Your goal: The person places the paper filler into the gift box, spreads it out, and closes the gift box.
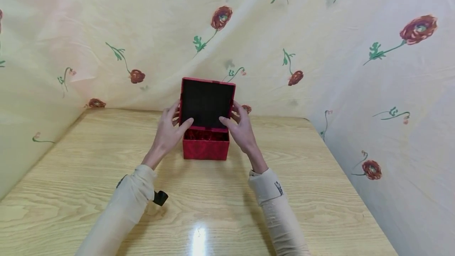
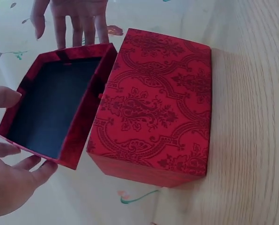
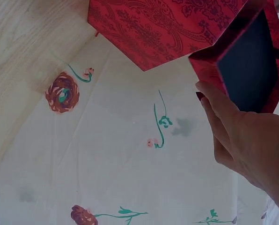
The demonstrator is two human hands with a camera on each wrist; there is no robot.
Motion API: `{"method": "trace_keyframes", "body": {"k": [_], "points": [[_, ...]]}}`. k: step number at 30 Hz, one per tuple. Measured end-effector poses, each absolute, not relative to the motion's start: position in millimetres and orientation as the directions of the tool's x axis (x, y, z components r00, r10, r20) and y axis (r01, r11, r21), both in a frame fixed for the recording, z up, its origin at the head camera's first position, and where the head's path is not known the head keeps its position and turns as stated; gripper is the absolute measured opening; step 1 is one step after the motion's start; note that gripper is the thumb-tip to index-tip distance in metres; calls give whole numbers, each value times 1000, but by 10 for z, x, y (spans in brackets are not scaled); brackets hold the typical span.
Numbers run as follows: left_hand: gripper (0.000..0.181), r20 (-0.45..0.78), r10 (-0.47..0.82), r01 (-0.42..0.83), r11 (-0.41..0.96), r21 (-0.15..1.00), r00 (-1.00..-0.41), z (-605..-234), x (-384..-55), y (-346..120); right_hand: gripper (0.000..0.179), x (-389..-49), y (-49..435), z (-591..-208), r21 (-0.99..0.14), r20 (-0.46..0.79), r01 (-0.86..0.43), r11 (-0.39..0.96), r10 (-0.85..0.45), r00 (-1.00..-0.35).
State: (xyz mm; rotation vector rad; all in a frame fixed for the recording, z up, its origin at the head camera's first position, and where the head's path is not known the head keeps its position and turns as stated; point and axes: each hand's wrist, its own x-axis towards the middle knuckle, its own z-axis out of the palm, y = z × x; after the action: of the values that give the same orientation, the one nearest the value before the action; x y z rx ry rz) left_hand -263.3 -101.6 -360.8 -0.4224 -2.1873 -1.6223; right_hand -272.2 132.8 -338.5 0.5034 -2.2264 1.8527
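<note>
A red patterned box (image 1: 206, 150) stands on the table, its top uncovered. Raised nearly upright above its opening is the lid (image 1: 206, 104), red-rimmed with a black inside facing me. My left hand (image 1: 167, 131) grips the lid's left side, thumb over the front rim and fingers behind. On the opposite side, my right hand (image 1: 243, 131) holds the lid in the same way. The left wrist view shows the lid (image 2: 55, 108) tilted close beside the box (image 2: 153, 103), whose side has a dark red ornamental pattern. What lies inside the box is mostly hidden by the lid.
The light wooden table (image 1: 199, 192) runs to a cream floral cloth (image 1: 156, 23) hanging behind it and at both sides. A small black item (image 1: 161, 198) shows beside the left sleeve (image 1: 121, 208). Light glares off the table's front.
</note>
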Motion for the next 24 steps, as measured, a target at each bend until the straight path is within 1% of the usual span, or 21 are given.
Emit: {"method": "trace_keyframes", "body": {"k": [3,9,15,20,24], "points": [[70,475,17,462,263,847,-880,-3604,-2634,-999,66,-2723,1342,-3384,-907,388,-402,130,-121,-914],[64,486,41,482,217,849,-873,-3597,-2647,-983,52,-2742,1360,-3408,-903,420,-423,70,-56,-906],[56,473,73,478,188,858,-878,-3584,-2643,-987,51,-2772,1353,-3433,-901,433,-433,10,7,-901],[50,470,38,469,174,866,-882,-3556,-2623,-972,45,-2787,1320,-3442,-883,468,-469,3,53,-882],[52,452,-13,440,204,875,-892,-3542,-2617,-952,41,-2796,1286,-3454,-867,497,-498,9,74,-865]]}}
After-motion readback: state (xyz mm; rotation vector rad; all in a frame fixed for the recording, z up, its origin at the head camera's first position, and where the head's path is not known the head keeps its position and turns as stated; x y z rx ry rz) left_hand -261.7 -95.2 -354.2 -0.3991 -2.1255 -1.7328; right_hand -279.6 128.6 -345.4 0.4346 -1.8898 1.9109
